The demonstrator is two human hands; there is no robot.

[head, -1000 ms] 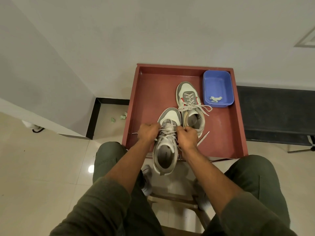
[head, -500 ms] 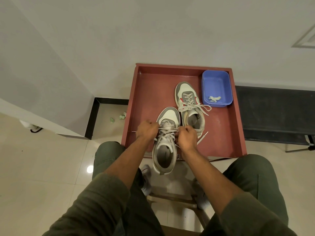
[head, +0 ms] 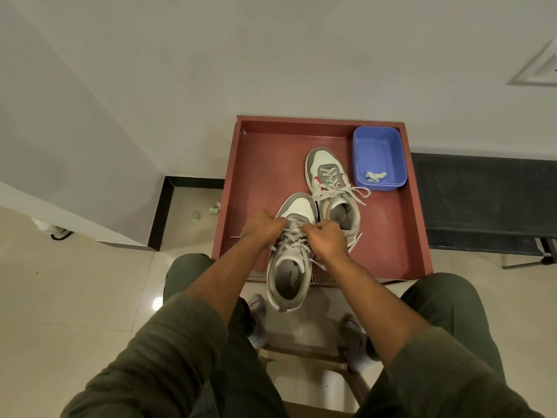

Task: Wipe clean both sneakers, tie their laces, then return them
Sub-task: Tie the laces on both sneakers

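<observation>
Two grey-and-white sneakers stand in a red-brown tray (head: 256,164). The near sneaker (head: 291,273) points away from me, its heel hanging over the tray's front edge. My left hand (head: 261,226) and my right hand (head: 327,238) meet over its laces (head: 291,244), each with fingers curled and pinching a lace end. The far sneaker (head: 330,188) stands behind and to the right, its laces in a bow with loose loops spread to the right.
A blue plastic tub (head: 379,156) with a crumpled wipe in it sits in the tray's back right corner. Crumpled scraps (head: 211,210) lie on the floor left of the tray. A dark mat (head: 482,200) lies to the right. My knees flank a stool.
Both hands have drawn closer together over the near sneaker's laces, after briefly pulling apart half a second ago. The sneakers and tub have stayed put.
</observation>
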